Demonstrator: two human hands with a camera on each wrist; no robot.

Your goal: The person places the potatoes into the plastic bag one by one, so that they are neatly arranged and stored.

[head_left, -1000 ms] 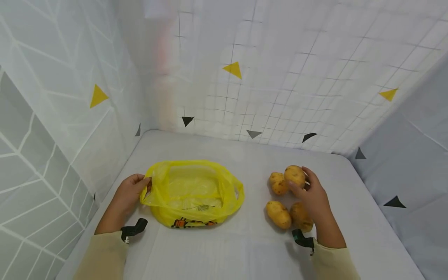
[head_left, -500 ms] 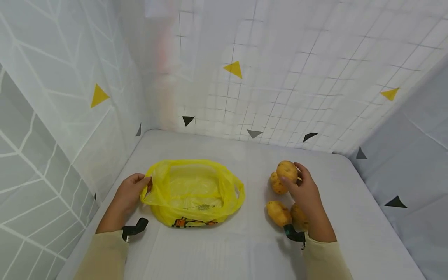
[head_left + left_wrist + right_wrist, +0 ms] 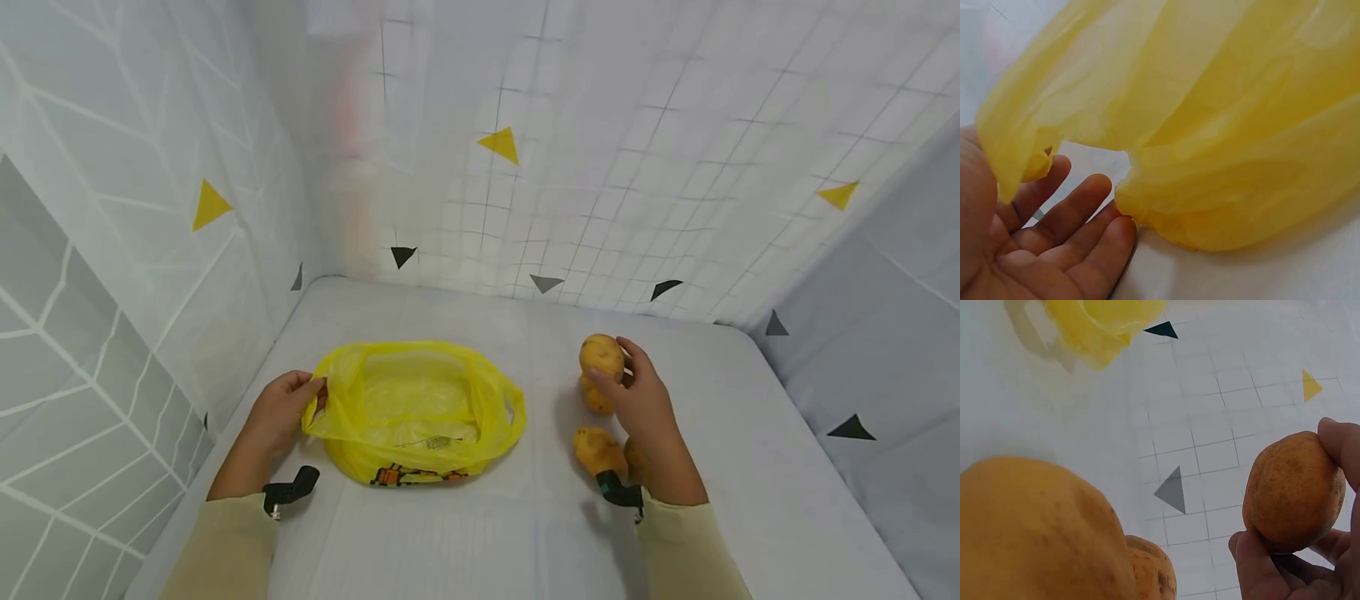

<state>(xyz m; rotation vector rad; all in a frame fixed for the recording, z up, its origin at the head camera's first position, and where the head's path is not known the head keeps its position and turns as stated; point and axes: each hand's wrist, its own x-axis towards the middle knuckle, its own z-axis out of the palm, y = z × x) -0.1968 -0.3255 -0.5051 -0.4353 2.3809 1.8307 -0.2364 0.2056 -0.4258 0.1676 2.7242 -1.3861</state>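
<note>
A yellow plastic bag [image 3: 420, 417] lies on the table with its mouth spread upward. My left hand [image 3: 281, 417] pinches the bag's left handle; in the left wrist view the handle film [image 3: 1016, 156] passes between thumb and fingers. On the right, my right hand [image 3: 641, 400] grips a potato [image 3: 602, 355] between thumb and fingers, held up off the table. Behind it, partly hidden, is a second potato [image 3: 597, 398]. Nearer the front lies another potato [image 3: 597, 450], and one more potato [image 3: 636, 461] is mostly covered by the right wrist.
White sheeting with grid lines and coloured triangles [image 3: 501, 146] rises behind the table [image 3: 450, 542]. Side sheets [image 3: 90, 358] stand at left and right. A small black wrist camera [image 3: 618, 490] sits by the right cuff, above the front potatoes.
My right hand has moved left and slightly farther back with the potato, over the rear one. The left hand and the bag have stayed in place.
</note>
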